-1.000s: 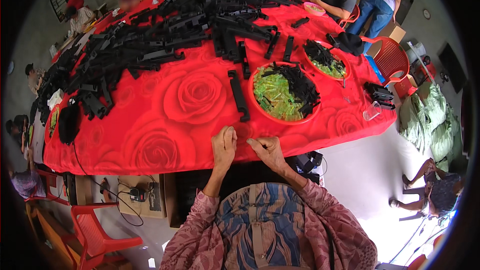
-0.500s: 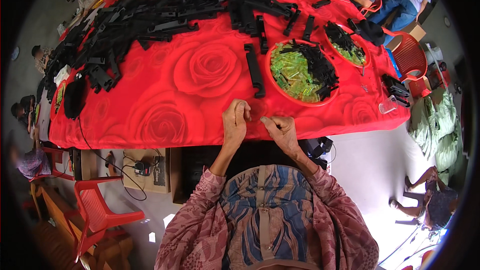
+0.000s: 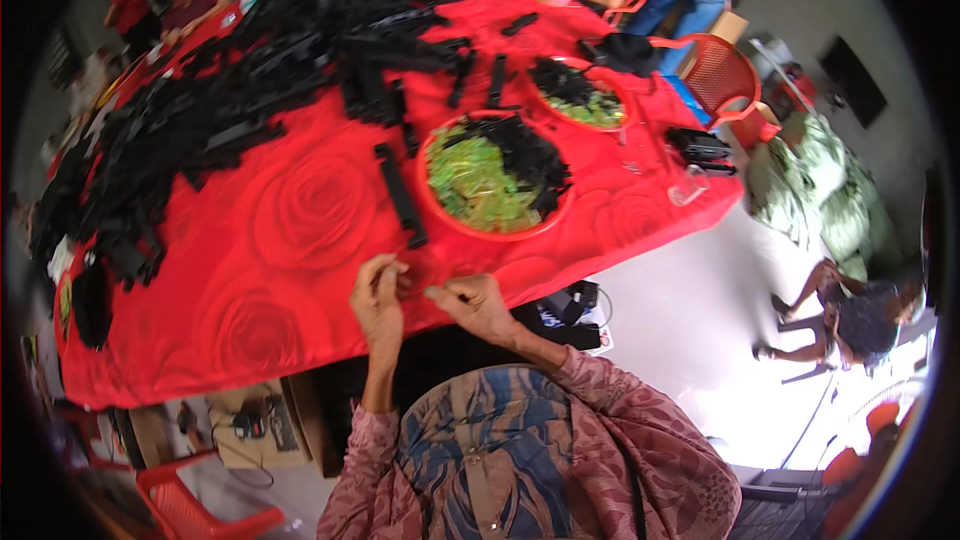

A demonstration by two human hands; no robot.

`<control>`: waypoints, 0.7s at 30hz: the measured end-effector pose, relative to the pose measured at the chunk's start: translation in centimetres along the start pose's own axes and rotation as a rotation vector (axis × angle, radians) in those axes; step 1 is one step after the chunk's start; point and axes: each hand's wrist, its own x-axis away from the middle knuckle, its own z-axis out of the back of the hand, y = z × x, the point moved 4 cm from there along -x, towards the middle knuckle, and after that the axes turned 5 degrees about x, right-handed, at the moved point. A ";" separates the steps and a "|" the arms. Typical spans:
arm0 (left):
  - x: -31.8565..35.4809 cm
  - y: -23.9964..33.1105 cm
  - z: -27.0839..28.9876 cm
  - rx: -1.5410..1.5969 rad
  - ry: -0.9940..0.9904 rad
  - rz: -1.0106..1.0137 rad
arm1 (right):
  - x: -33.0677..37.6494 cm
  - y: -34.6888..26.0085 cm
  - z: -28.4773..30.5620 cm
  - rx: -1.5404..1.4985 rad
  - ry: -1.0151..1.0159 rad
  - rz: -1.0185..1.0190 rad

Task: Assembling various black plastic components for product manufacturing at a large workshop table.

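Near the front edge of the red rose-patterned tablecloth [image 3: 320, 200], my left hand [image 3: 378, 305] is raised with its fingers curled and pinched. My right hand [image 3: 478, 306] is beside it, thumb and finger pressed together and pointing toward the left. A small gap separates the two hands. Whatever they hold, if anything, is too small and blurred to make out. Just beyond them lies a long black plastic piece [image 3: 400, 196]. To its right stands a red basin [image 3: 500, 234] with small translucent yellow-green pieces [image 3: 470, 180] and small black parts [image 3: 535, 165].
A large heap of black plastic parts [image 3: 220, 90] covers the table's far left. A second red basin [image 3: 629, 108] holds similar pieces. A clear cup [image 3: 687, 187] lies near the right edge, by red chairs [image 3: 722, 78] and pale green sacks [image 3: 825, 180]. Other people sit or stand around.
My view has turned to the right, so the table appears shifted left and tilted. Both hands stay close together in much the same pinched pose.
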 end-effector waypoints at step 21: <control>-0.1 0.9 -0.3 0.018 -0.003 -0.004 | -0.2 -0.2 0.4 0.142 0.011 0.032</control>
